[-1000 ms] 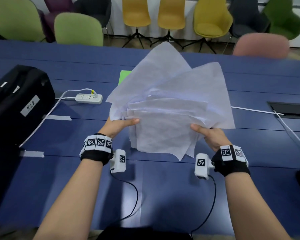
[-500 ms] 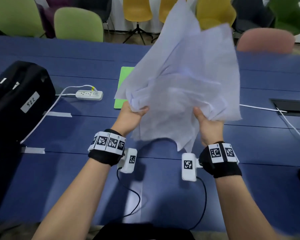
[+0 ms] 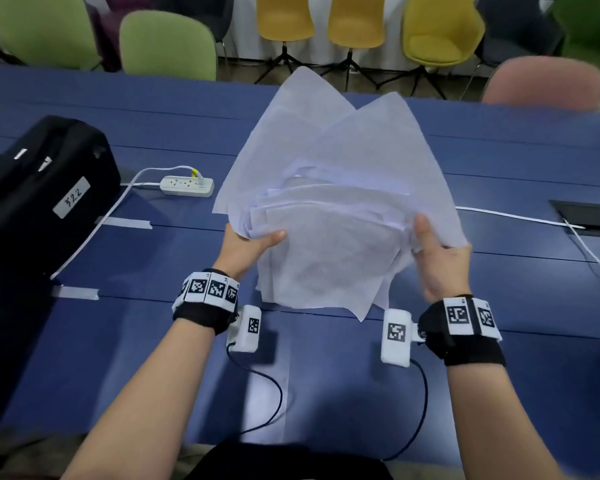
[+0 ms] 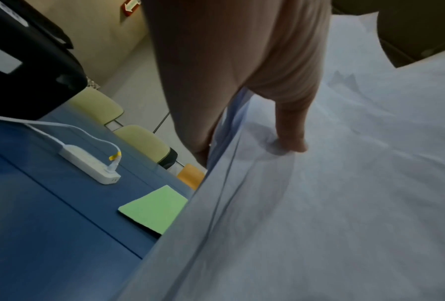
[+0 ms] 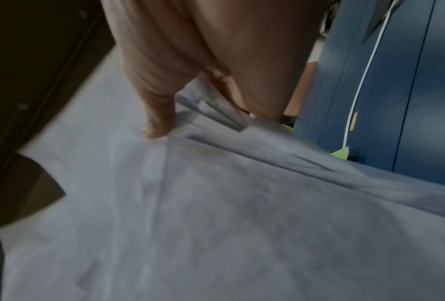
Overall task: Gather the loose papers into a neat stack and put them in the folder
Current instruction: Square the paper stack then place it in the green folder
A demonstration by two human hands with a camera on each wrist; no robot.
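A messy fan of several white papers (image 3: 329, 216) stands on edge over the blue table (image 3: 136, 341), lower corners near the tabletop. My left hand (image 3: 253, 242) grips the bundle's left side, thumb in front and fingers behind. My right hand (image 3: 437, 251) grips the right side the same way. In the left wrist view the thumb presses the papers (image 4: 332, 193), and a corner of the green folder (image 4: 154, 209) lies flat on the table behind the sheets. The right wrist view shows my thumb pinching the papers (image 5: 229, 203) and a sliver of the folder (image 5: 341, 153). The head view hides the folder.
A black bag (image 3: 39, 199) with a white label sits at the left. A white power strip (image 3: 187, 185) and its cable lie behind my left hand. A white cable (image 3: 520, 220) runs to a table hatch (image 3: 589, 216) at the right. Chairs line the far edge.
The bundle was lifted high half a second ago and has come back down toward the table. Both hands dropped with it, and the sheets now cover the green folder in the head view.
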